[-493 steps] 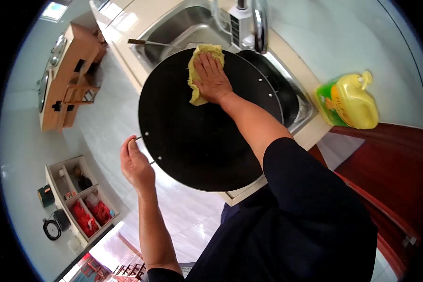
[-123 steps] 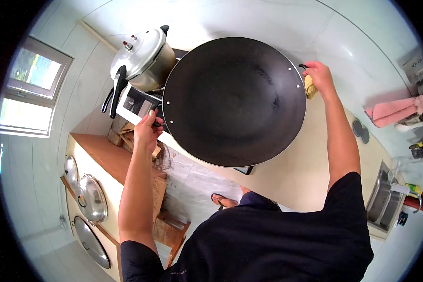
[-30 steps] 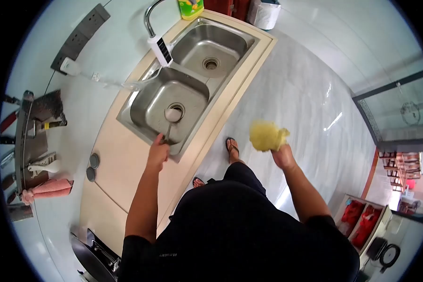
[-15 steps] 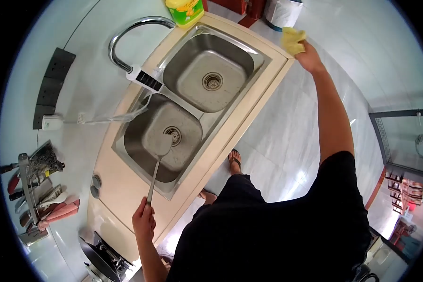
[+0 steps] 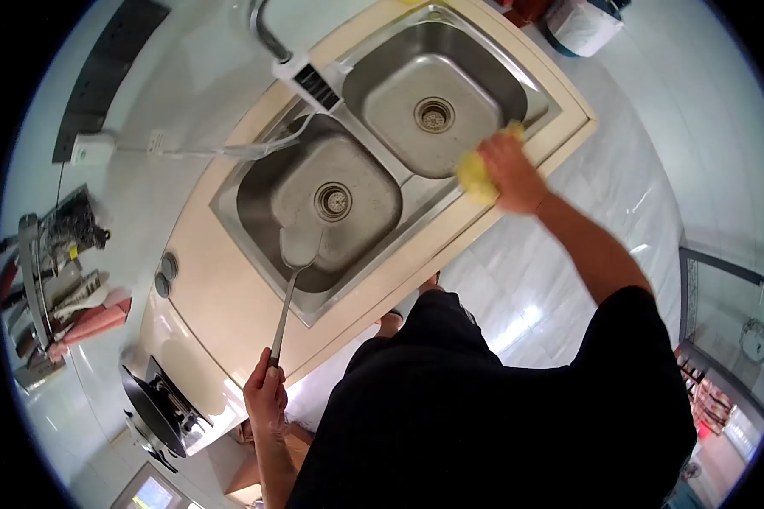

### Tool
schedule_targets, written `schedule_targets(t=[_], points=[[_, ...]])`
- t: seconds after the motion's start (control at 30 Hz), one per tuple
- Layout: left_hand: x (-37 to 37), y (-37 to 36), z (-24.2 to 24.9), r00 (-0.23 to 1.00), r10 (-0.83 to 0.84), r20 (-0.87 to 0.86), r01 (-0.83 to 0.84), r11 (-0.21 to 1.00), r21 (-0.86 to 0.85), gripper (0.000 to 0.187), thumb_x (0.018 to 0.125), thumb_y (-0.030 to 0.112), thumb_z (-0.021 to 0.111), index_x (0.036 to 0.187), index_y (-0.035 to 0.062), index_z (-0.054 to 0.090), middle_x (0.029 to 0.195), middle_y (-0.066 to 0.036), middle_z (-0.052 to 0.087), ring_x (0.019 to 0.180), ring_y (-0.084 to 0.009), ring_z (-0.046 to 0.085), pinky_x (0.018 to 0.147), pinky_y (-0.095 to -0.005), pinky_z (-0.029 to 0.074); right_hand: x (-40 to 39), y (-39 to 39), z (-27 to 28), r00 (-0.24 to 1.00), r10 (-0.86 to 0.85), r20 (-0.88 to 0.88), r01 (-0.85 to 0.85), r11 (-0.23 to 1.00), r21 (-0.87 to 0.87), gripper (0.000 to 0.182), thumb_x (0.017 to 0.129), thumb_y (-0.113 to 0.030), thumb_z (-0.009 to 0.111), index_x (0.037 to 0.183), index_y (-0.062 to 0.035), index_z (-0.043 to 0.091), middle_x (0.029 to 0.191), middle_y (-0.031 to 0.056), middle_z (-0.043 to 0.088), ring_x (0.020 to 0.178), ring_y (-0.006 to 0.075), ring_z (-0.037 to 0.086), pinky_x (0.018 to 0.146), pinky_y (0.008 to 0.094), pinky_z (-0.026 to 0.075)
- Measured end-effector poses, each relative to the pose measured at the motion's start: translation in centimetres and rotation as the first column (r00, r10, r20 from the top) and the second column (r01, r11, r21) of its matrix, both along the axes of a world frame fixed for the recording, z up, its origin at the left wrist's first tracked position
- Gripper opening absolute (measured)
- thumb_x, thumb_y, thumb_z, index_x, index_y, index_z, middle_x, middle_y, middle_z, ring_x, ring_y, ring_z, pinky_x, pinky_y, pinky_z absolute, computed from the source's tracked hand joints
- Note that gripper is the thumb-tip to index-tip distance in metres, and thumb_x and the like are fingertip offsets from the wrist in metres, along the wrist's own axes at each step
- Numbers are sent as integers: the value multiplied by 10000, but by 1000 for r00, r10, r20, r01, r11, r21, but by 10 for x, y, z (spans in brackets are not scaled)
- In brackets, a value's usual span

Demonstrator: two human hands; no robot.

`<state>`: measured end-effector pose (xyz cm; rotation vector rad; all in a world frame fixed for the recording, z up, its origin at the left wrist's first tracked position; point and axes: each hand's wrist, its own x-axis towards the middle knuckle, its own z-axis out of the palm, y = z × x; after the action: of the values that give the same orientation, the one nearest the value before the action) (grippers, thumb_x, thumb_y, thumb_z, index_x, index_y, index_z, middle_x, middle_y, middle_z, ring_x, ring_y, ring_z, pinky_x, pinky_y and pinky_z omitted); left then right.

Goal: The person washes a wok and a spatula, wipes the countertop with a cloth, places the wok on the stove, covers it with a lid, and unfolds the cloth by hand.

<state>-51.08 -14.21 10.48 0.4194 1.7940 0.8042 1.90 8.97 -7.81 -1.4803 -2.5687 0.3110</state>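
Note:
My left hand (image 5: 266, 394) is closed around the handle of a long metal spatula (image 5: 283, 314). The broad head of the spatula hangs over the near-left sink basin (image 5: 369, 208), below its drain. In my right hand (image 5: 514, 178) is a yellow cloth (image 5: 477, 176), partly covered by my fingers and a little blurred. That hand is at the front rim of the other basin (image 5: 399, 81). A tap with a white display body (image 5: 307, 78) reaches over the divider between the two basins.
Two grey discs (image 5: 165, 276) lie on the beige counter (image 5: 204, 310). A black wok (image 5: 153, 411) sits on the stove at lower left. Knives and utensils hang on a wall rack (image 5: 38, 280). A lined bin (image 5: 581, 30) stands on the floor at upper right.
My right hand has brought the yellow cloth from beyond the counter's far right corner in to the sink's front rim. My left hand still holds the spatula; the whole view has shifted.

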Motion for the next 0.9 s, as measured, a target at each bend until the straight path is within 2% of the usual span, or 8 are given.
schedule_targets(t=[0.2,0.33,0.43,0.63,0.67,0.8,0.83,0.9], points=[[-26,-18,-5,995,13,99,-21,996,82,476,946,46,573,1415,7,501,805,-21,571,458,-14,344,389,-168,283,-186,-48,4,870,-488,67,491,871,-28,947,853,-579,566,1454,106,311,1473,305,334,1405,482,247,1193,579,48],[-50,-27,-12,989,-19,148,0,992,125,496,940,54,583,1424,7,491,818,-20,574,474,-9,346,402,-165,280,-237,-10,-14,797,-518,309,573,811,-119,988,924,-587,506,1532,83,107,1574,322,155,1440,510,166,1179,597,48],[-54,-26,-6,994,-46,101,34,993,116,504,943,66,582,1431,-3,478,829,-17,573,487,-4,348,414,-159,277,-258,36,-38,799,-549,243,583,807,-93,951,941,-513,531,1535,75,77,1583,299,147,1440,501,182,1175,597,93],[-38,-47,6,1000,-19,10,18,991,131,551,945,157,617,1444,-14,457,868,-39,577,508,-28,382,424,-170,305,-263,131,-67,947,-312,80,314,949,-12,829,945,-257,561,1534,68,76,1586,276,148,1439,446,257,1083,500,404],[-30,-50,7,1000,9,23,-12,987,158,553,944,167,624,1440,-15,462,872,-38,579,514,-28,385,432,-169,306,-261,140,-71,956,-280,-87,282,959,21,789,932,-174,537,1530,63,80,1566,296,192,1341,443,425,972,452,509],[0,-63,3,993,117,-9,-115,983,141,559,950,199,640,1438,-11,467,853,-13,565,520,-28,384,442,-166,287,-220,160,-100,891,-48,-451,34,999,-38,636,916,-127,553,1496,-26,311,1422,275,462,1105,430,606,921,437,519],[8,-59,7,983,181,22,-183,974,134,508,946,116,608,1426,0,490,847,-14,584,510,-11,370,437,-162,276,-198,146,-63,832,-53,-552,-115,957,-265,541,922,-97,563,1443,-50,428,1404,232,510,1178,399,579,965,424,495],[18,-57,10,975,220,-4,-218,967,132,485,956,90,578,1425,2,492,836,-17,582,493,-6,351,425,-163,263,-162,119,-54,863,146,-483,-266,945,-190,507,934,-74,556,1430,-48,451,1424,220,500,1238,379,546,1018,398,460]])
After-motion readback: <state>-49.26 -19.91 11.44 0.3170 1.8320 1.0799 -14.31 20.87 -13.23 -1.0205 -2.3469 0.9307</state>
